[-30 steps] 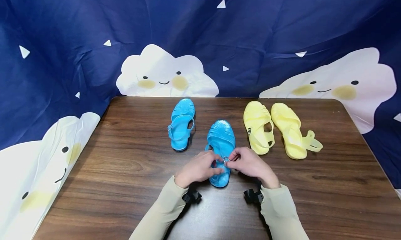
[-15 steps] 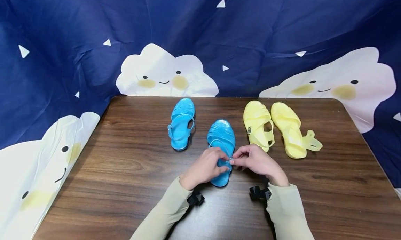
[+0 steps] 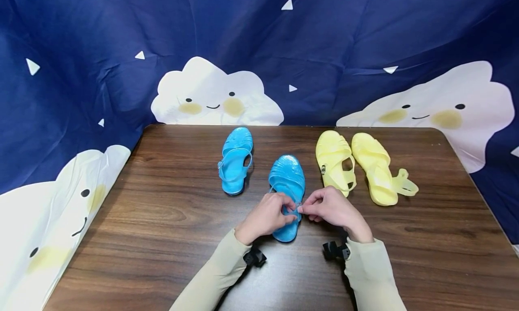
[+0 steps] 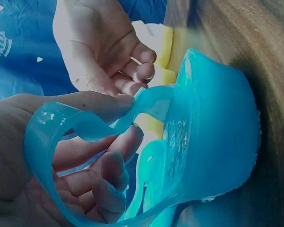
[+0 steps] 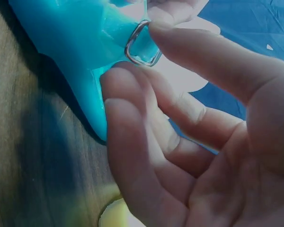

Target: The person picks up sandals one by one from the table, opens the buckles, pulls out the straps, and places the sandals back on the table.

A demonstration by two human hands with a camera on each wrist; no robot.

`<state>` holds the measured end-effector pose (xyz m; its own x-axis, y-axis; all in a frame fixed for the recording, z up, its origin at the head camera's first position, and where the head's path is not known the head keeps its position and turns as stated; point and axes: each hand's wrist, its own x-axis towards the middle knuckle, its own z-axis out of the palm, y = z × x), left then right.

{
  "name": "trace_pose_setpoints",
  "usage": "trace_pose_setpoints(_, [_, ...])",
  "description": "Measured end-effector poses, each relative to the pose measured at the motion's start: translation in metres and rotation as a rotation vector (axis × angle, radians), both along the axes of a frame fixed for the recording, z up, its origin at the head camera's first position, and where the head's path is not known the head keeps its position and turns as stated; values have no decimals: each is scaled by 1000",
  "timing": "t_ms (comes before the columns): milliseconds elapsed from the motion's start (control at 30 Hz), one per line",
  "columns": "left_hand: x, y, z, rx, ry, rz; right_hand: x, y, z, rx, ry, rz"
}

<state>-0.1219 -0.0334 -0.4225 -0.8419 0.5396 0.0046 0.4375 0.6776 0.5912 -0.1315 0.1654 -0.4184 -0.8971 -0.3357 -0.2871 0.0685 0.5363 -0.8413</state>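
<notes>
Pinching strap (image 4: 39,142) in left grip (image 3: 267,215), buckle (image 5: 128,46) in right grip (image 3: 330,207), over nearer blue sandal (image 3: 288,173); presumably steadying both.

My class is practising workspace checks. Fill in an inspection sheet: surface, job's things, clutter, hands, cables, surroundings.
Surface: brown wood-grain table.
Job's things: blue sandal, sole down on the table, with its back strap and metal buckle being handled.
Clutter: nothing seen, unless other footwear counts: second blue sandal; yellow sandal; another yellow sandal, its strap sticking out sideways.
Hands: left hand holds the back strap; right hand pinches the buckle.
Cables: nothing seen for certain.
Surroundings: dark blue cloth printed with smiling clouds, behind the table and to its left.
</notes>
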Motion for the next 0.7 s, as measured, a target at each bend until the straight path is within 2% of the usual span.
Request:
trace_pose_setpoints(133, [0, 1, -1, 4, 2, 5, 0, 0, 1, -18, -33, -11])
trace_pose_setpoints(367, [0, 0, -1, 45, 11, -18, -2, 4, -1, -63, -73, 23])
trace_pose_setpoints(700, [0, -2, 0, 91, -6, -23, -4, 8, -9, -98, -36, 81])
